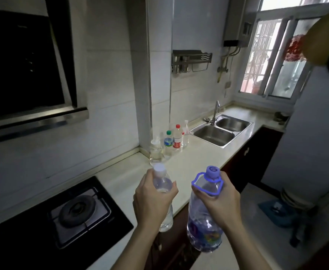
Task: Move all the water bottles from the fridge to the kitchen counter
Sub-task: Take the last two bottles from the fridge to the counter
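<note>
My left hand (153, 199) grips a small clear water bottle (162, 184) with a white cap around its shoulder, held above the counter's front edge. My right hand (221, 199) holds a large clear bottle (203, 228) with a purple cap and purple carry handle, gripped near the neck and hanging in front of the counter. On the white kitchen counter (198, 158), against the wall corner, stand several water bottles (168, 143), with white, green and red caps.
A black gas hob (62, 217) lies at the left of the counter, under a range hood (23, 75). A double steel sink (221, 130) with a tap sits farther right, below a window. Dark cabinet doors (243, 152) run under the counter.
</note>
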A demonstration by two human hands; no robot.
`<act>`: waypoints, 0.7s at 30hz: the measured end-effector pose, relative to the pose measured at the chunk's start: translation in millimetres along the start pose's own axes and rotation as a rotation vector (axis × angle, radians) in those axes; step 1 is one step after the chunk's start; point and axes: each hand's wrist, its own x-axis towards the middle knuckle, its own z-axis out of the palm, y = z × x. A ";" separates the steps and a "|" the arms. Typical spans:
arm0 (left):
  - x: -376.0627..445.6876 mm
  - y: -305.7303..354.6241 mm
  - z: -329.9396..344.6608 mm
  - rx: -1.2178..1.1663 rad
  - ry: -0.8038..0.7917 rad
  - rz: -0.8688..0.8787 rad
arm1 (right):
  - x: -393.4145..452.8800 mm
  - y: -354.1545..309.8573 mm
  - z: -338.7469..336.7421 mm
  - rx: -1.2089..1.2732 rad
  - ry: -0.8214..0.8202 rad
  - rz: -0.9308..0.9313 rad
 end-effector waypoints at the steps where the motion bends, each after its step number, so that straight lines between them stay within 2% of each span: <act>1: 5.2 -5.3 7.4 0.003 -0.003 -0.007 | 6.0 7.7 4.2 -0.006 -0.006 0.009; 13: 108.5 -80.7 85.6 -0.028 0.027 -0.184 | 124.7 67.8 102.1 0.017 -0.123 0.095; 21: 194.3 -132.0 119.4 0.039 0.097 -0.238 | 212.5 87.7 185.8 0.039 -0.213 0.037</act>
